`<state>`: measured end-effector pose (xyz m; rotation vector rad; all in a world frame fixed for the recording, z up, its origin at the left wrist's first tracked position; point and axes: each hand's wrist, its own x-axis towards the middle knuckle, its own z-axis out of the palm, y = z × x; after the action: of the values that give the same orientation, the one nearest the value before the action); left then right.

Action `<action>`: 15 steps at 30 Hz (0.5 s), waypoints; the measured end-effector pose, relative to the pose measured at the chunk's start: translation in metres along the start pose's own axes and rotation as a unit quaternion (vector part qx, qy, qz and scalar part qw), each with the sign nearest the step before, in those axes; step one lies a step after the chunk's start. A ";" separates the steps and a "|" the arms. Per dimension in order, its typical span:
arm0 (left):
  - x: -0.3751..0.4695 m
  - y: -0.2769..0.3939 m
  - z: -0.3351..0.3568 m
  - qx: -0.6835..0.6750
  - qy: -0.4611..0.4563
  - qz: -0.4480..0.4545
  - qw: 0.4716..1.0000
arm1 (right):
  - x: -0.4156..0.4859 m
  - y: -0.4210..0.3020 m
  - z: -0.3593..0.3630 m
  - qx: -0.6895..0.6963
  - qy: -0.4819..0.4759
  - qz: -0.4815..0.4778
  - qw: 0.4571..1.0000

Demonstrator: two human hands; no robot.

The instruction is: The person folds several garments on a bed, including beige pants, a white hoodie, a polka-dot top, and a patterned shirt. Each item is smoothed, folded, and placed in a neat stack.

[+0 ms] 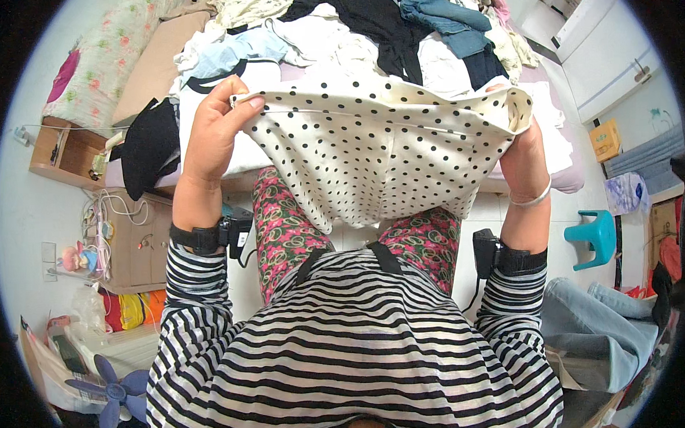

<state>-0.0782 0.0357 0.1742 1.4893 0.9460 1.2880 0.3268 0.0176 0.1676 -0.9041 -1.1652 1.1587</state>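
Stretched out between my hands is a white garment with black polka dots [373, 153]; its lower part hangs down over my thighs. My left hand [218, 125] pinches one end of its upper edge between thumb and fingers. At the other end, my right hand [523, 155] grips the folded-over edge, its fingers mostly hidden behind the cloth. Just beyond the garment, a heap of clothes lies on the bed, with a black garment [377, 28], blue denim [448, 19] and a light blue garment [235, 52] among white cloth.
A black garment [149, 145] droops over the bed's left edge, near an open wooden shelf [76, 154]. Lower left is a purple-bladed fan [114, 391]. A teal plastic stool [593, 240] stands on the right, with light blue jeans [598, 336] nearer me.
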 end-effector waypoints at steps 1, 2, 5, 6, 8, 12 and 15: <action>0.001 0.000 0.001 -0.036 0.022 0.004 0.999 | -0.002 -0.004 0.002 -0.025 -0.075 -0.043 0.996; 0.002 0.000 0.001 -0.073 0.038 0.009 0.997 | -0.008 -0.009 0.003 -0.057 -0.118 -0.065 0.989; 0.005 -0.002 0.001 -0.148 0.052 0.012 0.988 | -0.014 -0.012 0.007 -0.080 -0.135 -0.045 0.987; 0.005 -0.003 0.000 -0.159 0.059 0.015 0.985 | -0.014 -0.010 0.009 -0.067 -0.119 -0.027 0.990; 0.006 -0.004 0.000 -0.180 0.051 0.025 0.982 | -0.015 -0.006 0.009 -0.038 -0.069 -0.001 0.997; 0.003 0.000 -0.001 -0.166 0.028 0.043 0.985 | -0.012 0.002 0.006 0.006 -0.008 -0.044 0.999; -0.002 0.009 -0.001 -0.111 0.006 0.085 0.990 | -0.012 0.002 0.003 -0.031 0.031 -0.107 0.993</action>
<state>-0.0801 0.0315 0.1819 1.4108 0.6700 1.4749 0.3236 0.0064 0.1634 -0.8329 -1.2207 0.9199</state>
